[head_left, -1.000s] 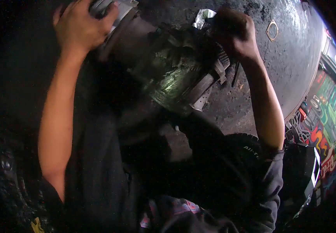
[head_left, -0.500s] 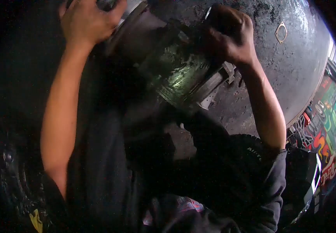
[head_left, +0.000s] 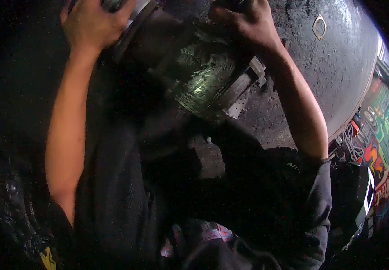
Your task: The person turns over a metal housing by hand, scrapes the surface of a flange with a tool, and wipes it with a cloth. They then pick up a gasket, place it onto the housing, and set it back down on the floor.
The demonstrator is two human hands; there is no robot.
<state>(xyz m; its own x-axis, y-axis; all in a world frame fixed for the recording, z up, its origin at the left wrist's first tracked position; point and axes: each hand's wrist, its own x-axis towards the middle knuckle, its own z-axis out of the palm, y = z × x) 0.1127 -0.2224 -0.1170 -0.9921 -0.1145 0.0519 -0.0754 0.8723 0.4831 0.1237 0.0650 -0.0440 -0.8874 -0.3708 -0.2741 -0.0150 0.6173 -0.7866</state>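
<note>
My left hand [head_left: 93, 22] is at the top left, its fingers curled round a dark rounded thing that the frame edge partly cuts off. Beside it runs the pale metal edge [head_left: 141, 14] of a larger part. My right hand [head_left: 251, 22] is closed at the top centre; whatever its fingers hold is in shadow. Below and between the hands lies a worn, blocky metal part [head_left: 199, 83] with greenish light on it. A grey metal bracket [head_left: 239, 90] with small holes sits just under my right wrist.
A thin diamond-shaped gasket [head_left: 319, 27] lies on the dark, scuffed floor [head_left: 329, 85] to the right. Farther right are a graffiti-painted wall [head_left: 381, 130] and red and grey items [head_left: 352, 130] at its foot. Something yellow [head_left: 48, 258] shows at the lower left.
My right hand has shifted up and left, away from the bracket, and stays closed. My left hand keeps its grip. The whole view has moved slightly.
</note>
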